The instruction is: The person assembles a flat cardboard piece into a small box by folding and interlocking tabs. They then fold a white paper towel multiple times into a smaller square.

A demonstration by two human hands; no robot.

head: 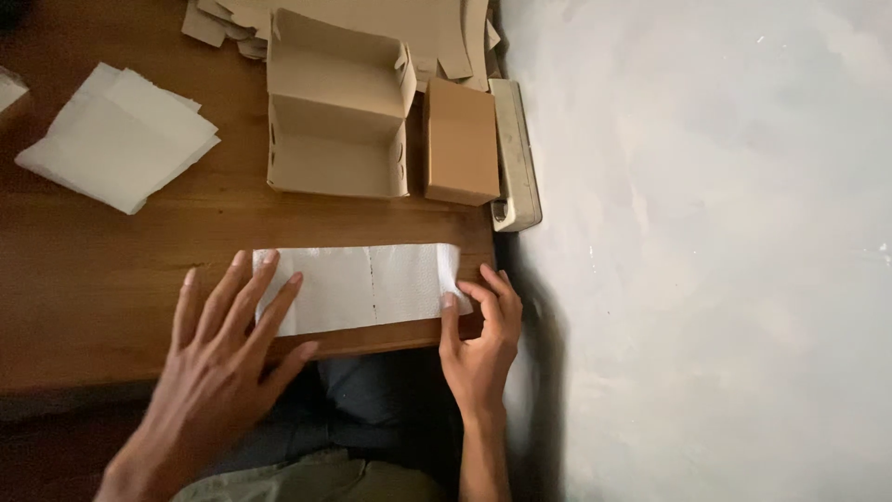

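Note:
A folded strip of white tissue paper (367, 286) lies flat near the front edge of the wooden table (102, 279). My left hand (223, 358) rests spread out, its fingertips pressing the strip's left end. My right hand (481, 335) pinches the strip's right end between thumb and fingers, where the paper curls up slightly.
An open brown cardboard box (336, 112) stands behind the strip, with a closed smaller box (462, 141) to its right. Flat cardboard blanks (372, 23) lie at the back. A stack of white paper sheets (119, 135) sits at left. A pale wall (715, 232) borders the table's right edge.

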